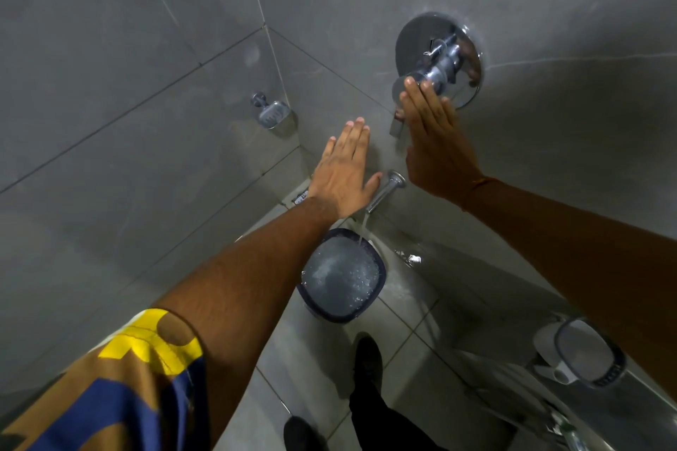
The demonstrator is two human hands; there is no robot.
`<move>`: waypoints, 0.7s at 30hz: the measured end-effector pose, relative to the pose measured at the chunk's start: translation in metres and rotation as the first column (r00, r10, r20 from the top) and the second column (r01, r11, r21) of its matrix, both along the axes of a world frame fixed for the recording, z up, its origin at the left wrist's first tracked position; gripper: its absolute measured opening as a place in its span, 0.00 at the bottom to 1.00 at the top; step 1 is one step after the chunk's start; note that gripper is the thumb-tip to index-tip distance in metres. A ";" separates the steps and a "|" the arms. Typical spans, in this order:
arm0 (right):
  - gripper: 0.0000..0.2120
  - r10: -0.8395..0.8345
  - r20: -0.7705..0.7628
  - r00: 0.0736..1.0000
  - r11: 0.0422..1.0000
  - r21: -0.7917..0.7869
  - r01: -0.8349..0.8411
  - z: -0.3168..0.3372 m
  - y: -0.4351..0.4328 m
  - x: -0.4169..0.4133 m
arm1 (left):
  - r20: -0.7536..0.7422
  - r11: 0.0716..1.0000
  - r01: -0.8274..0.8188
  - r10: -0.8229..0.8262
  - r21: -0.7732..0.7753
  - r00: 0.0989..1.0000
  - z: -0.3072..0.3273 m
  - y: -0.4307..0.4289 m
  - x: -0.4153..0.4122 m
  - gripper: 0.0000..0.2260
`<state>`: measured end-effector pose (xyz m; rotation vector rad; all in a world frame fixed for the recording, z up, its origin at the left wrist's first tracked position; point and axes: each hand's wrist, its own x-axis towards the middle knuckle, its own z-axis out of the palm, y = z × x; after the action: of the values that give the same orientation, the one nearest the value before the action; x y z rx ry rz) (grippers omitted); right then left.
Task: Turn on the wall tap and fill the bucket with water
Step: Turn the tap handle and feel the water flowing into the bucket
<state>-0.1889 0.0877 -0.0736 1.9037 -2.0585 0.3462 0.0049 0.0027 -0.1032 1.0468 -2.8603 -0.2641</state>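
A chrome mixer valve [439,60] with a round plate is set in the grey tiled wall. My right hand [434,143] is flat and open, with its fingertips touching the valve's lever knob. Below it a chrome spout [384,192] pours a stream of water [363,227] into a dark-rimmed bucket [342,276] on the floor. The bucket is nearly full and the water bubbles. My left hand [344,172] hovers open and flat beside the spout, its thumb close to the pipe.
A chrome soap dish [271,112] hangs on the wall at the left near the corner. A second dark-rimmed container [582,351] sits at the lower right on a white base. My feet in dark shoes [366,359] stand on the tiled floor just behind the bucket.
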 end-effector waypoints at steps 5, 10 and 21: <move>0.43 -0.014 -0.010 1.000 1.000 0.011 0.014 0.000 0.001 0.001 | 0.005 1.000 0.001 -0.001 0.007 1.000 0.000 0.001 0.001 0.40; 0.43 -0.011 0.011 1.000 1.000 0.022 0.011 0.000 0.002 0.001 | 0.007 1.000 0.003 -0.003 0.013 1.000 0.001 0.003 0.000 0.40; 0.43 -0.005 0.037 0.999 1.000 0.023 0.004 0.002 0.006 0.006 | 0.011 1.000 0.010 -0.010 0.015 1.000 0.002 0.005 0.001 0.40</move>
<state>-0.1833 0.0938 -0.0718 1.9196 -2.0994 0.3611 0.0057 0.0078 -0.1010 1.0401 -2.8787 -0.2817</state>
